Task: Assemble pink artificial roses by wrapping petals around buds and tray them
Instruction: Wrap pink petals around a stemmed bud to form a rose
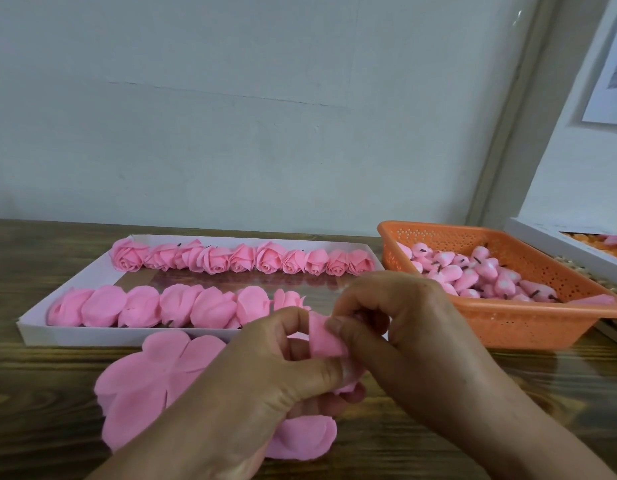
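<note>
- A plain pale grey-white plastered wall [230,98] stood behind, with a faint horizontal crack.
- A dark brown wood-grain tabletop [40,393] ran below it.
- A grey vertical frame post [507,116] leaned at the right, soft daylight falling evenly.

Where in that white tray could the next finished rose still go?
The white tray has a bare strip between the back row of roses and the front row. The front row's right end is hidden behind the hands. The orange basket is crowded with buds.
</note>
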A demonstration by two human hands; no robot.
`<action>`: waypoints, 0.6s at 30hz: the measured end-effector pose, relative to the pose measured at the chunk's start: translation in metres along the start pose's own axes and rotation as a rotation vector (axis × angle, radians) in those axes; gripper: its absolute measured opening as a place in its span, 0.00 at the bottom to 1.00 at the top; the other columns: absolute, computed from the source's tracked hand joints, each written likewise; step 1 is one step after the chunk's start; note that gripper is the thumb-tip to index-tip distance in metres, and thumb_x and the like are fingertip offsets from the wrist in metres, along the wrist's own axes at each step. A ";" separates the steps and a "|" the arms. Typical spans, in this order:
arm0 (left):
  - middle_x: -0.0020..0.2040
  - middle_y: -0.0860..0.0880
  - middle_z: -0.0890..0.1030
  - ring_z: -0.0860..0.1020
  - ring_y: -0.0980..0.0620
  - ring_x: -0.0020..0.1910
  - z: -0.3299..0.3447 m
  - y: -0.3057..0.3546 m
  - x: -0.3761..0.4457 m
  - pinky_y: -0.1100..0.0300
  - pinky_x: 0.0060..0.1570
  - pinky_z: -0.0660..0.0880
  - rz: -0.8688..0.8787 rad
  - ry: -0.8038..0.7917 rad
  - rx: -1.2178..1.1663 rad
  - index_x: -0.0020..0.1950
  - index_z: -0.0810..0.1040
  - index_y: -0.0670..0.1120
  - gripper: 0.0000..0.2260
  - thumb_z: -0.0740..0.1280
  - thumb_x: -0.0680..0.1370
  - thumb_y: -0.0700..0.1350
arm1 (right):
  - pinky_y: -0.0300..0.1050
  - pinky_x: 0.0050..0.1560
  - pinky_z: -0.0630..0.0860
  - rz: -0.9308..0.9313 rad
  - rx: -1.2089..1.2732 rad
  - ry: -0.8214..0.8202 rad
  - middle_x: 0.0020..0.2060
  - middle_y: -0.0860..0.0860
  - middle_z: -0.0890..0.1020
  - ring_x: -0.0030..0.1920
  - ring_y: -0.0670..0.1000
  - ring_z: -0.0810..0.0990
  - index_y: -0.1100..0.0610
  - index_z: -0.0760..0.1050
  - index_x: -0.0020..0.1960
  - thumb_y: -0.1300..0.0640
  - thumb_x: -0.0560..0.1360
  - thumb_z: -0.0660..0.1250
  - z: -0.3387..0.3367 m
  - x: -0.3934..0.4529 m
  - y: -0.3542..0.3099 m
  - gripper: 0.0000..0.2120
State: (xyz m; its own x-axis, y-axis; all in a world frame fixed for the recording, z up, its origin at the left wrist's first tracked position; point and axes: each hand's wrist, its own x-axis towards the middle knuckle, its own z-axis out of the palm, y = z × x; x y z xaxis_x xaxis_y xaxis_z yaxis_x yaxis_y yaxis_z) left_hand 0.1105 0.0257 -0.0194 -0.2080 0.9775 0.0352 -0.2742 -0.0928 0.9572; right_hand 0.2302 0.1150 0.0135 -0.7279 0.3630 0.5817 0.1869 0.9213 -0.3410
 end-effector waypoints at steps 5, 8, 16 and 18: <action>0.41 0.36 0.83 0.83 0.43 0.35 -0.003 0.002 0.000 0.62 0.27 0.78 -0.087 -0.012 -0.090 0.51 0.81 0.36 0.19 0.78 0.62 0.35 | 0.32 0.31 0.69 0.061 0.280 0.258 0.31 0.49 0.79 0.31 0.44 0.75 0.53 0.77 0.33 0.61 0.71 0.68 -0.007 -0.005 0.000 0.08; 0.35 0.39 0.82 0.82 0.47 0.31 -0.005 0.008 -0.001 0.65 0.24 0.77 -0.110 -0.088 -0.222 0.40 0.85 0.38 0.08 0.76 0.62 0.36 | 0.28 0.34 0.69 0.073 0.365 0.411 0.31 0.47 0.80 0.31 0.42 0.75 0.54 0.78 0.33 0.58 0.68 0.69 -0.018 -0.013 0.006 0.05; 0.39 0.35 0.82 0.83 0.42 0.31 -0.010 0.009 0.001 0.62 0.21 0.77 -0.259 -0.311 -0.492 0.46 0.83 0.33 0.24 0.82 0.52 0.32 | 0.45 0.53 0.74 -0.126 0.444 0.084 0.45 0.47 0.80 0.52 0.52 0.79 0.53 0.79 0.43 0.60 0.66 0.69 -0.023 -0.023 0.012 0.07; 0.38 0.35 0.81 0.83 0.41 0.32 -0.011 0.009 0.000 0.61 0.21 0.77 -0.273 -0.349 -0.526 0.46 0.83 0.33 0.22 0.81 0.54 0.31 | 0.46 0.55 0.72 -0.133 0.424 0.084 0.46 0.47 0.80 0.53 0.52 0.78 0.52 0.79 0.42 0.66 0.64 0.71 -0.026 -0.024 0.009 0.11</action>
State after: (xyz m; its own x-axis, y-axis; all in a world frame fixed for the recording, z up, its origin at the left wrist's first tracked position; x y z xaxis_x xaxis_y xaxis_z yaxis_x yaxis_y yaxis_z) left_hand 0.0976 0.0232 -0.0144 0.2239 0.9745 -0.0130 -0.7113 0.1725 0.6814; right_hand 0.2663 0.1187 0.0155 -0.6677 0.2720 0.6929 -0.2037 0.8286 -0.5215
